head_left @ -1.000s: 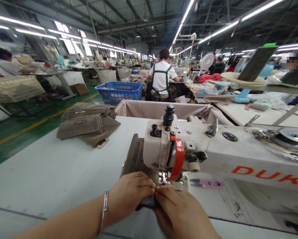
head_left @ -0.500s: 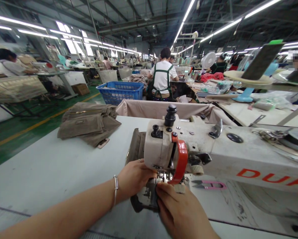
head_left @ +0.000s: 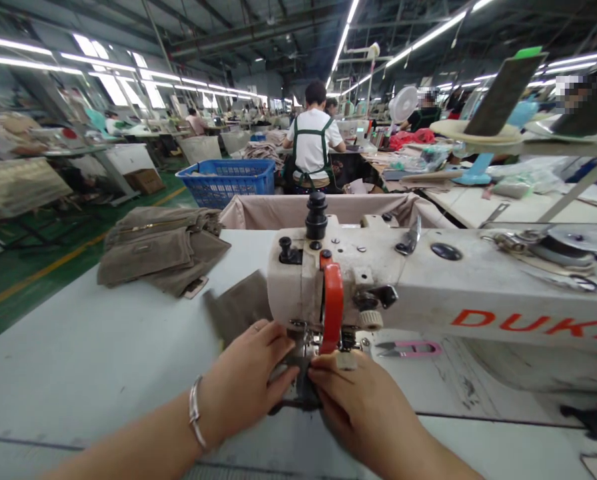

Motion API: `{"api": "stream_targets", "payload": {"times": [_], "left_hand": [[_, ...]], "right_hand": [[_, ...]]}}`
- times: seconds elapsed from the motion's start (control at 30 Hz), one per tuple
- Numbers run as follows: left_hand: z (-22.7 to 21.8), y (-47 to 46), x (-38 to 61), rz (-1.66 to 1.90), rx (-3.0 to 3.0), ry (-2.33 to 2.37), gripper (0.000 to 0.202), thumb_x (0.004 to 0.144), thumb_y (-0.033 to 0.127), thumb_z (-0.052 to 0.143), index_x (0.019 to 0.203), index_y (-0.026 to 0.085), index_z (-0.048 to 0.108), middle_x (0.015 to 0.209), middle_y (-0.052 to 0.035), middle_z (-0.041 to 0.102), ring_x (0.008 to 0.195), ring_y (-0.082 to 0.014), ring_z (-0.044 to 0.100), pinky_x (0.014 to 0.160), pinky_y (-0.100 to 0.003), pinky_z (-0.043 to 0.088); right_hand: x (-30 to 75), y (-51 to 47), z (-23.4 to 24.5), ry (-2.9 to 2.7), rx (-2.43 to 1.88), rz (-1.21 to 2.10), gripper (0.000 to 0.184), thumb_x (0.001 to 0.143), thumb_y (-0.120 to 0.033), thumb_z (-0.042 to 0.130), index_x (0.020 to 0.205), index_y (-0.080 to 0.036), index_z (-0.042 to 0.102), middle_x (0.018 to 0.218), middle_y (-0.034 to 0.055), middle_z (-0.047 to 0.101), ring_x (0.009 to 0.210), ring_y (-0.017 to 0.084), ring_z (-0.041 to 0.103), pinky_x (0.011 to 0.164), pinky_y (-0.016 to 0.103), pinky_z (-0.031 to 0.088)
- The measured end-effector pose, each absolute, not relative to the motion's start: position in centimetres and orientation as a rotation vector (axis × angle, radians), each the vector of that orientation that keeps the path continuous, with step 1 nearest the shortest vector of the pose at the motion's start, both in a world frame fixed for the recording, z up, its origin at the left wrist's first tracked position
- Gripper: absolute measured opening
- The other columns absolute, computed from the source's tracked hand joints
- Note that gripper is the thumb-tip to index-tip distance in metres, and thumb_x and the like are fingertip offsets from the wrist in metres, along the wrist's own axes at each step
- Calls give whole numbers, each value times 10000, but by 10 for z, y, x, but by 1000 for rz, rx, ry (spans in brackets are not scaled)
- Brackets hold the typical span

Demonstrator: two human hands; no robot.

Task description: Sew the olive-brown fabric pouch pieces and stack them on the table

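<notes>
A brown-grey fabric piece [head_left: 241, 308] lies under the head of a white sewing machine [head_left: 293, 287], its far part angled out to the left and blurred. My left hand [head_left: 248, 373], with a bracelet on the wrist, holds the fabric between thumb and fingers just left of the needle area. Close in front of the presser foot, my right hand [head_left: 366, 400] pinches the near edge of the same piece; its fingertips are partly hidden. A red-orange guard [head_left: 332, 307] hangs above the right fingers.
Pink-handled thread snips [head_left: 412, 349] lie right of the needle area. Stacked brown fabric pieces [head_left: 153, 250] rest at the table's far left. Behind the machine stand a cloth-lined bin [head_left: 263, 208] and a blue basket [head_left: 231, 183]. A co-worker [head_left: 314, 140] sits beyond, back turned.
The fabric's far part has swung out to the left from beside the machine head. My left hand has shifted left and toward me; my right hand stays near the presser foot.
</notes>
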State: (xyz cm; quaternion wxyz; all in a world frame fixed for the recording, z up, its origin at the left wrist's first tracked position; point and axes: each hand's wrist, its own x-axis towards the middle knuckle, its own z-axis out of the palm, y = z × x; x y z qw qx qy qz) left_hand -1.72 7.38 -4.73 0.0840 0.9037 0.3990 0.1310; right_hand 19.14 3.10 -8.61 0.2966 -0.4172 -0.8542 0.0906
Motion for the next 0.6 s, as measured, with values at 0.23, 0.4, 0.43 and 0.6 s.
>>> {"api": "stream_targets", "payload": {"times": [0.23, 0.4, 0.43, 0.6], "left_hand": [[-41, 23, -21, 286, 2808, 1077, 595, 676, 471, 793, 1156, 163, 620, 1221, -110, 616, 1115, -312, 565, 954, -459, 520], [-60, 13, -20, 402, 2946, 917, 360, 859, 207, 573, 1213, 146, 579, 1245, -71, 632, 1169, -222, 565, 1063, -360, 455], [-63, 12, -20, 399, 2951, 908, 375, 847, 149, 541, 1221, 143, 573, 1239, -67, 637, 1162, -212, 573, 1062, -349, 457], [-66, 12, -21, 445, 2885, 887, 519, 719, 43, 511, 1225, 142, 565, 1246, -69, 631, 1189, -213, 556, 1102, -385, 417]], "right_hand": [[203, 27, -82, -2281, -1071, 322, 313, 846, -87, 515, 1071, -242, 669, 1028, 29, 699, 972, 194, 613, 902, 360, 469], [202, 25, -83, -2303, -986, 296, 287, 867, -87, 493, 1017, -241, 684, 1061, 18, 699, 895, 163, 630, 788, 316, 478], [201, 25, -83, -2313, -973, 298, 272, 873, -94, 495, 1007, -237, 685, 1044, 17, 702, 881, 158, 631, 770, 309, 477], [197, 22, -84, -2311, -943, 295, 200, 882, -132, 533, 970, -230, 684, 983, -10, 715, 873, 143, 634, 760, 282, 480]]}}
